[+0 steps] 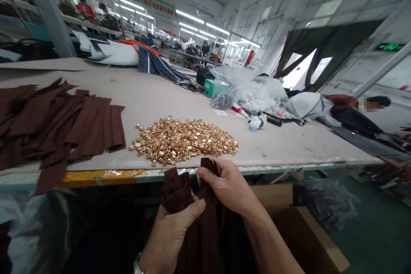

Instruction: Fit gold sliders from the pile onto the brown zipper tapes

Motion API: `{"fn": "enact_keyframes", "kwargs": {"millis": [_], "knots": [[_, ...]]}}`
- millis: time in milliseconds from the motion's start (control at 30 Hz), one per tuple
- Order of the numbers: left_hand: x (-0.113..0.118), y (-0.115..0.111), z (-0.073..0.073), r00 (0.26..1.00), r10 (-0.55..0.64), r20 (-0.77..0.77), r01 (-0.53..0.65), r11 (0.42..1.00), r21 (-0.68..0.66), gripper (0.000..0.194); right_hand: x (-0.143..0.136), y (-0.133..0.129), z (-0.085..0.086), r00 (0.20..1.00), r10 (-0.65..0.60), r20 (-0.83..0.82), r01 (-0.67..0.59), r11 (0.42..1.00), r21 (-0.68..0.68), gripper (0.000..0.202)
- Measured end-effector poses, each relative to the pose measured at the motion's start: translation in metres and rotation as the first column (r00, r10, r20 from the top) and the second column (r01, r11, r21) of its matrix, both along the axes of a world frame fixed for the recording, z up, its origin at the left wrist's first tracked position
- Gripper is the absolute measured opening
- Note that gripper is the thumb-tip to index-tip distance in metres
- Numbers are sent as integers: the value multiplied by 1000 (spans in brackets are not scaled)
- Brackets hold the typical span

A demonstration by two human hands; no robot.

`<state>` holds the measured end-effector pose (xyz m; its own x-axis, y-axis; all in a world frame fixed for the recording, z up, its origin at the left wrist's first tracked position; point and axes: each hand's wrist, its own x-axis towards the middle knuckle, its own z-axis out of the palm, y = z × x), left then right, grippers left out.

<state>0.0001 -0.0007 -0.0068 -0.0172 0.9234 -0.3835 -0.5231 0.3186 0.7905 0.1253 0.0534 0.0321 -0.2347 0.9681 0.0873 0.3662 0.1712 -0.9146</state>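
Near the gold pile, your left hand clutches a cloth bundle, right hand pinches a strip; loosening might spill them.

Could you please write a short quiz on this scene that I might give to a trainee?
1. Multiple choice: What does the left hand grip?
A) A pair of scissors
B) A bundle of brown strips
C) A paper cup

2. True or false: The heap of gold-coloured pieces lies on the table, to the right of the loose brown strips.

3. Fill in the blank: The right hand pinches brown fabric, while a silvery band shows at the ____ wrist.

Key: 1. B; 2. True; 3. left.
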Motion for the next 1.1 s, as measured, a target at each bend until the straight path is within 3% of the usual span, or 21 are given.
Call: {"fn": "enact_keyframes", "kwargs": {"millis": [133,200,267,333,433,600,767,967,1033,1100], "knots": [[6,-9,-4,989,-45,144,51,998,-40,28,4,-20,4,974,196,-111,-211,967,-142,14],[7,-12,-11,990,-108,92,110,994,-15,22,9,-24,7,967,216,-132,-238,954,-182,16],[6,-12,-18,986,-163,46,162,987,17,22,16,-22,8,992,128,-24,-130,985,-116,22],[3,-11,-23,983,-175,51,174,984,27,24,24,-12,9,971,-88,220,67,992,104,24],[-1,-10,-25,987,-160,23,160,987,11,26,30,9,6,805,-370,464,183,899,399,30],[-5,-8,-24,993,-120,-7,119,992,-51,28,20,26,-1,665,-460,589,143,852,504,18],[-8,-9,-20,993,-120,-2,120,992,-48,25,10,28,-6,588,-505,632,125,829,546,7],[-11,-12,-16,983,-141,120,151,985,-82,21,15,19,-8,649,-480,591,64,808,585,16],[-10,-14,-17,973,-150,174,170,980,-107,19,19,5,-9,728,-406,552,5,809,587,20],[-9,-15,-19,967,-150,207,176,978,-114,18,23,-12,-12,866,-244,436,-76,798,598,13]]}}
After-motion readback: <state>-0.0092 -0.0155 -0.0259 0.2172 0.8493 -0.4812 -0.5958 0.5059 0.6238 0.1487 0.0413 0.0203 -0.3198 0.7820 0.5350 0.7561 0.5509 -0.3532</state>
